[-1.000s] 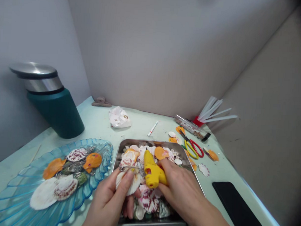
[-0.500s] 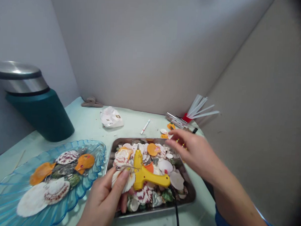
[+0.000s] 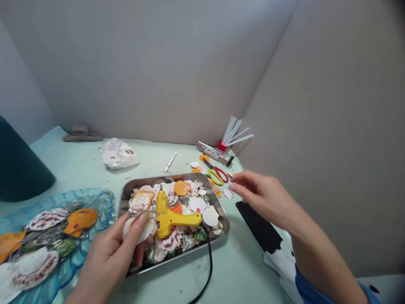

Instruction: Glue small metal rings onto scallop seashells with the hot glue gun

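Observation:
My left hand (image 3: 113, 246) is closed on a white scallop shell (image 3: 143, 229), pinched between thumb and fingers over the tray's near left side. A thin metal piece (image 3: 143, 212), perhaps a clip, lies along the shell's upper edge. In the steel tray (image 3: 224, 228), a yellow glue gun (image 3: 176, 218) rests on a heap of shells, its nozzle pointing away from me. To the tray's right, my right hand (image 3: 267, 196) hovers with fingers slightly apart and nothing visible in them. Small shell pieces (image 3: 227, 194) and red-and-yellow-handled scissors (image 3: 218, 174) lie just beyond its fingertips.
A blue scalloped dish (image 3: 101, 206) with shells stands left, near a dark green bottle (image 3: 16, 163). Behind are a claw clip (image 3: 82, 133), crumpled wrapper (image 3: 118, 153), white stick (image 3: 170, 162), and glue sticks (image 3: 234, 133). A black flat object (image 3: 259, 227) and cord (image 3: 206, 272) lie nearer.
The view has swung right, revealing the scissors and the black flat object. My right hand has moved right, away from the tray's far corner. The left still holds the shell.

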Tool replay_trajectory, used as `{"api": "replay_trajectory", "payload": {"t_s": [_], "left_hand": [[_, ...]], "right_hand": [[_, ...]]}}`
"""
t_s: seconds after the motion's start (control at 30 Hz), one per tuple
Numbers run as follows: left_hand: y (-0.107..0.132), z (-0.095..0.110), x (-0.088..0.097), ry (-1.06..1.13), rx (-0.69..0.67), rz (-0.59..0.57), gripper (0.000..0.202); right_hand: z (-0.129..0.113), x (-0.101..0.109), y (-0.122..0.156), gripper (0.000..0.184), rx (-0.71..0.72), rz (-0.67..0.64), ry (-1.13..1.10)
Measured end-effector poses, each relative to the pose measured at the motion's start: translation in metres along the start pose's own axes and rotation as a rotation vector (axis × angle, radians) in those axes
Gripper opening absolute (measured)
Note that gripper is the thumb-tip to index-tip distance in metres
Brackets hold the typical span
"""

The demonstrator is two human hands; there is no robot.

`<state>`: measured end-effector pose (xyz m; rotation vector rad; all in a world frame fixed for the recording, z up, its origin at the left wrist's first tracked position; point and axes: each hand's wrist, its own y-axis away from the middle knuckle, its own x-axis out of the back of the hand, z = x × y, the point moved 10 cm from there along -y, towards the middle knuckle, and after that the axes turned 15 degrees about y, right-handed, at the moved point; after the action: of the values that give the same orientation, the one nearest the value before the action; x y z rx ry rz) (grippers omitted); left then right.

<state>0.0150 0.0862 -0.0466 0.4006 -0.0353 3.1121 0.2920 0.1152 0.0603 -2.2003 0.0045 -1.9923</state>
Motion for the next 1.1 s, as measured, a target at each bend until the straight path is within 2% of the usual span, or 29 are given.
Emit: {"api": "replay_trajectory", "payload": {"t_s": [0.1, 0.2, 0.33, 0.5, 0.67, 0.87, 1.0, 1.1], "left_hand": [[-0.002, 0.008, -0.003, -0.07, -0.045, -0.023, 0.047], [-0.002, 0.014, -0.005, -0.096, -0.072, -0.018, 0.047], [0.003, 0.012, -0.007, -0.096, -0.089, -0.003, 0.039], [0.008, 0.016, -0.012, -0.121, -0.197, -0.02, 0.034], [0.011, 0.022, -0.017, -0.132, -0.271, -0.063, 0.028], [0.013, 0.011, -0.011, -0.058, -0.218, -0.066, 0.03], [0.017, 0.013, -0.01, -0.056, -0.297, -0.074, 0.025], [0.019, 0.015, -0.012, -0.071, -0.349, -0.112, 0.023]], "right_hand": [[0.009, -0.041, 0.015, 0.024, -0.075, -0.044, 0.079], [0.01, -0.076, 0.025, 0.028, -0.139, -0.063, 0.14], [0.007, -0.105, 0.03, 0.034, -0.16, -0.097, 0.172], [0.01, -0.118, 0.039, 0.043, -0.184, -0.106, 0.169], [0.014, -0.122, 0.056, 0.053, -0.284, -0.118, 0.145], [0.011, -0.118, 0.064, 0.048, -0.315, -0.108, 0.063], [0.017, -0.113, 0.059, 0.044, -0.298, -0.083, 0.012], [0.032, -0.104, 0.051, 0.045, -0.282, -0.046, -0.003]]}}
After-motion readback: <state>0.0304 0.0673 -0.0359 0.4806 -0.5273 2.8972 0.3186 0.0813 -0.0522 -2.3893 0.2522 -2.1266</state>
